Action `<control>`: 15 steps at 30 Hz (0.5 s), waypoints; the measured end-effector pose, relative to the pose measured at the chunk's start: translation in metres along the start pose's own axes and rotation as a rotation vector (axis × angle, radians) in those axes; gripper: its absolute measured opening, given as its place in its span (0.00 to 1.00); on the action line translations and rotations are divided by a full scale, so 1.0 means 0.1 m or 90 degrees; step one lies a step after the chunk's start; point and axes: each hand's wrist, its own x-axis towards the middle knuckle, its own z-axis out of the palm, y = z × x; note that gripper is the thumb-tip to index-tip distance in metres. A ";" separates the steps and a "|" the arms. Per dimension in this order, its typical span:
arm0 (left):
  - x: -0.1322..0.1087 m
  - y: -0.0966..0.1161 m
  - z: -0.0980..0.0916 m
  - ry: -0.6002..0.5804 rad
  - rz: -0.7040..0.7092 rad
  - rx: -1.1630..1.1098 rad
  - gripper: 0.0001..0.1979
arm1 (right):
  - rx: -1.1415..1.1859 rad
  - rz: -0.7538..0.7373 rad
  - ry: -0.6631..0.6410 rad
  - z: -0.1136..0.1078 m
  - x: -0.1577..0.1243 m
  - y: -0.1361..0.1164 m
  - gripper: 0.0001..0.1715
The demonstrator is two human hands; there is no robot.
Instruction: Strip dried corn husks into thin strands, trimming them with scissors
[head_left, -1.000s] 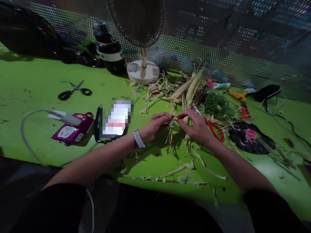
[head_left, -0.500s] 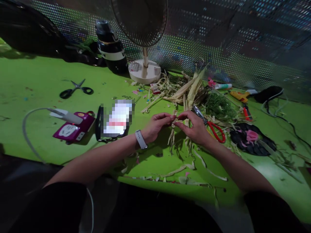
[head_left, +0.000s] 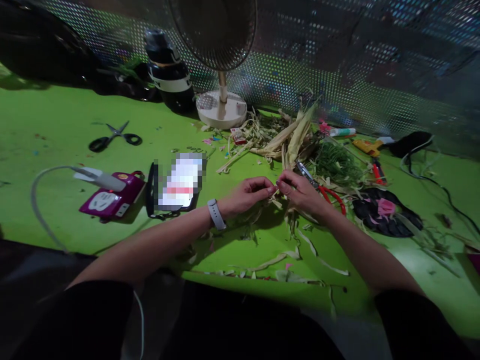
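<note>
My left hand, with a pale watch strap at the wrist, is closed in a pinch on a small piece of dried corn husk. Fingertip to fingertip with it, my right hand pinches the same husk from the other side. The husk's exact shape is partly hidden by the fingers. Just beyond my right hand lie red-handled scissors, partly covered by that hand. A heap of dry corn husks sits behind both hands, beside a green shredded tangle.
A phone and a purple power strip lie left. Black scissors rest open behind them. A fan and a dark bottle stand at the back. Right are a yellow glue gun and a black tray.
Both hands have shifted slightly right, and their fingertips are closer together. The husk strands that hung down below the fingers now show mostly as a short end, angled differently.
</note>
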 end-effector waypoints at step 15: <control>-0.04 0.02 -0.05 -0.145 0.057 0.260 0.14 | -0.125 -0.077 0.008 0.10 -0.03 -0.04 0.22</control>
